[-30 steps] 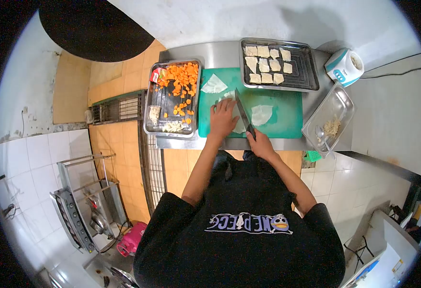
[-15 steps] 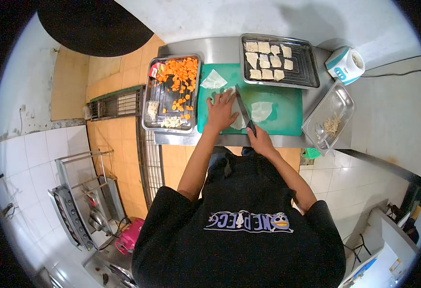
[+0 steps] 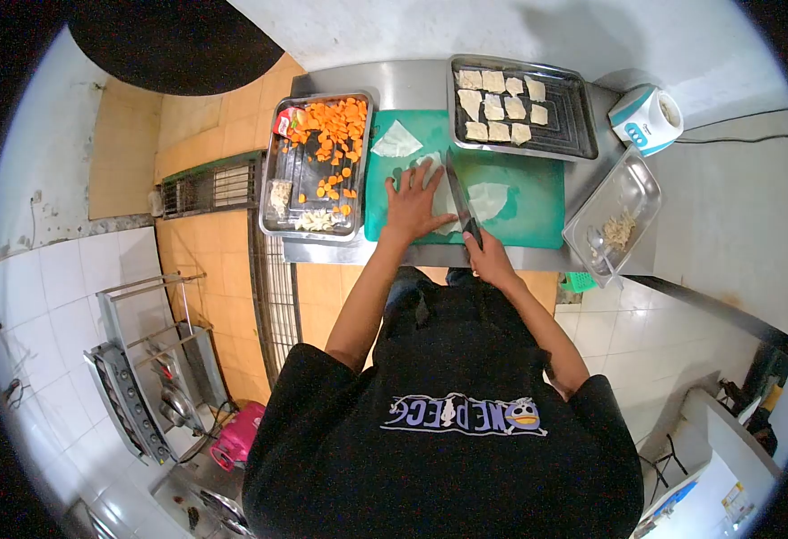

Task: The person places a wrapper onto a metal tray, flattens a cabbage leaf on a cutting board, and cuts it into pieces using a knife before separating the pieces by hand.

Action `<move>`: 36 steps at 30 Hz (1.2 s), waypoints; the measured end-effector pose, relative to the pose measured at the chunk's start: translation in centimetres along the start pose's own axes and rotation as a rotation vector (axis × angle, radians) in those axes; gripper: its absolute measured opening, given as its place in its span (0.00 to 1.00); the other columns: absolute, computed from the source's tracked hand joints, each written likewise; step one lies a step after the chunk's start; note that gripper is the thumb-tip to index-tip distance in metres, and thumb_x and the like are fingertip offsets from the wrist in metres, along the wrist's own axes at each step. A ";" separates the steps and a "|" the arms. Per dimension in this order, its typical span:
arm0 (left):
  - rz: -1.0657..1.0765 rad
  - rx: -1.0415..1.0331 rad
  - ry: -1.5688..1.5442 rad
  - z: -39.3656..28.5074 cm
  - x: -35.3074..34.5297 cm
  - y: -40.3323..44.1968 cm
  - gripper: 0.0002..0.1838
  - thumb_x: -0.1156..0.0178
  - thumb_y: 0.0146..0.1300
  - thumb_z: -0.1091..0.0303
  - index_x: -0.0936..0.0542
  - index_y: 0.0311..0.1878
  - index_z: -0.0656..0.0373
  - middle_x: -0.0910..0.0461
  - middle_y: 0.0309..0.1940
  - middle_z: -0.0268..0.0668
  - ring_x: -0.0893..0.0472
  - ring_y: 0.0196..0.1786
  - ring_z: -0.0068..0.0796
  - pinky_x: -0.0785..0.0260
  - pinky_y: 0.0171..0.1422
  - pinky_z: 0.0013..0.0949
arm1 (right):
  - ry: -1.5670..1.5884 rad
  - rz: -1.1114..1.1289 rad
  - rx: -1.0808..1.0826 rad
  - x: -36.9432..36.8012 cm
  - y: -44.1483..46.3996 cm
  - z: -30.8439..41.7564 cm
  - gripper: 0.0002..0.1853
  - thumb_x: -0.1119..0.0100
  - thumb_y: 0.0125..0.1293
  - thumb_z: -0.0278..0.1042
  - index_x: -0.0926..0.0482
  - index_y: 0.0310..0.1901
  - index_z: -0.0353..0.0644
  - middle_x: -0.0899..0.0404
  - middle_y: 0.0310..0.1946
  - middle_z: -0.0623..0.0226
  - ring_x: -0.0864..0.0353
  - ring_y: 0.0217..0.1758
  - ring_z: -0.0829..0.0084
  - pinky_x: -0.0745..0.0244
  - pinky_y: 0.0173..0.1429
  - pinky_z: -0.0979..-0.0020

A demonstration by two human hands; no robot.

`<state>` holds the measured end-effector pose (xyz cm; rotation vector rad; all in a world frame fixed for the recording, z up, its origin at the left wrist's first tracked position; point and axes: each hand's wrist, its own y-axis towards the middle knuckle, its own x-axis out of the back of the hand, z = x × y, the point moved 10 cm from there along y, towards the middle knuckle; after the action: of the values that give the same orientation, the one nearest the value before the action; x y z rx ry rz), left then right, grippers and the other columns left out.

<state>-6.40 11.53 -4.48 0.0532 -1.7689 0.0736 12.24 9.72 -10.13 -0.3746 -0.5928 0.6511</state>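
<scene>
My left hand presses with spread fingers on a thin white sheet, which looks like dough wrapper, on the green cutting board. The hand partly covers that sheet. My right hand grips the black handle of a kitchen knife. Its blade points away from me, lying along the sheet's right side, close to my left thumb. To the right of the blade is a cut white piece. Another roughly triangular piece rests at the board's upper left.
A metal tray of carrot slices stands left. Behind the board, a dark tray carries several pale squares. To the right are a steel pan with shredded food and a white-and-blue appliance.
The knife has shifted slightly right, away from my left fingers. My left fingers are spread wider, with the thumb reaching further right. The whole view has moved a little.
</scene>
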 end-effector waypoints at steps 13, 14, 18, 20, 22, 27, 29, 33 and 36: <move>-0.047 -0.010 -0.027 -0.8 1.0 -0.3 0.65 0.30 0.37 0.20 0.32 0.78 0.47 0.41 0.80 0.38 0.41 0.79 0.50 0.50 0.71 0.69 | -0.223 -0.123 0.172 2.8 -4.5 2.2 0.24 0.48 0.78 0.53 0.21 0.48 0.34 0.16 0.30 0.46 0.15 0.33 0.47 0.24 0.42 0.50; -0.018 -0.001 -0.038 -0.8 0.8 -0.3 0.67 0.29 0.35 0.19 0.33 0.79 0.47 0.42 0.81 0.39 0.43 0.80 0.50 0.50 0.72 0.70 | -0.221 -0.124 0.170 3.1 -4.6 2.5 0.24 0.48 0.78 0.53 0.21 0.48 0.34 0.16 0.30 0.46 0.15 0.33 0.47 0.24 0.42 0.50; 0.015 0.017 -0.041 -0.7 0.4 -0.2 0.72 0.27 0.31 0.19 0.36 0.81 0.47 0.46 0.82 0.39 0.48 0.82 0.51 0.52 0.73 0.72 | -0.268 -0.003 0.022 2.0 -4.3 1.5 0.25 0.49 0.77 0.53 0.22 0.53 0.33 0.16 0.42 0.37 0.17 0.48 0.36 0.24 0.55 0.41; 0.021 0.019 -0.050 -0.6 0.0 -0.2 0.72 0.27 0.31 0.19 0.37 0.81 0.47 0.47 0.83 0.39 0.51 0.84 0.51 0.53 0.73 0.73 | -0.318 -0.022 0.035 1.7 -4.4 1.7 0.25 0.50 0.77 0.53 0.23 0.51 0.32 0.16 0.41 0.37 0.17 0.47 0.36 0.24 0.54 0.41; 0.028 0.021 -0.060 -0.6 -0.2 -0.1 0.72 0.27 0.31 0.19 0.37 0.81 0.47 0.48 0.83 0.40 0.54 0.85 0.50 0.53 0.74 0.74 | -0.363 -0.064 0.074 1.8 -4.8 2.8 0.26 0.50 0.77 0.54 0.23 0.49 0.32 0.16 0.40 0.37 0.16 0.45 0.36 0.24 0.52 0.40; -0.004 -0.036 -0.108 -0.8 0.5 -0.1 0.73 0.28 0.33 0.19 0.38 0.81 0.53 0.54 0.86 0.38 0.62 0.87 0.49 0.56 0.75 0.78 | -0.392 -0.068 0.058 1.4 -5.2 3.3 0.25 0.49 0.76 0.53 0.25 0.50 0.33 0.16 0.39 0.38 0.16 0.44 0.36 0.24 0.50 0.39; 0.001 -0.049 -0.101 -0.8 0.3 0.1 0.74 0.29 0.33 0.18 0.39 0.81 0.55 0.54 0.86 0.37 0.63 0.87 0.49 0.56 0.75 0.78 | -0.396 -0.069 0.055 1.2 -5.2 3.1 0.25 0.49 0.76 0.53 0.25 0.51 0.33 0.16 0.39 0.38 0.16 0.44 0.37 0.24 0.50 0.38; 0.055 -0.048 -0.070 -0.9 -0.3 0.4 0.77 0.31 0.31 0.16 0.40 0.81 0.59 0.54 0.86 0.36 0.64 0.87 0.50 0.57 0.77 0.77 | -0.394 -0.047 0.036 0.8 -5.1 2.6 0.26 0.49 0.76 0.53 0.26 0.54 0.33 0.16 0.39 0.37 0.16 0.43 0.36 0.23 0.50 0.38; 0.066 -0.056 -0.102 -0.6 -0.9 0.5 0.80 0.34 0.32 0.13 0.48 0.84 0.58 0.59 0.87 0.36 0.67 0.87 0.52 0.62 0.75 0.81 | -0.391 -0.035 0.024 0.8 -4.9 2.6 0.27 0.49 0.76 0.54 0.27 0.56 0.32 0.16 0.39 0.37 0.16 0.43 0.35 0.23 0.50 0.37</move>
<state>-5.65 12.08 -5.22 -0.0432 -1.8743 0.0702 13.32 6.99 -5.40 -0.2134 -0.9609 0.7025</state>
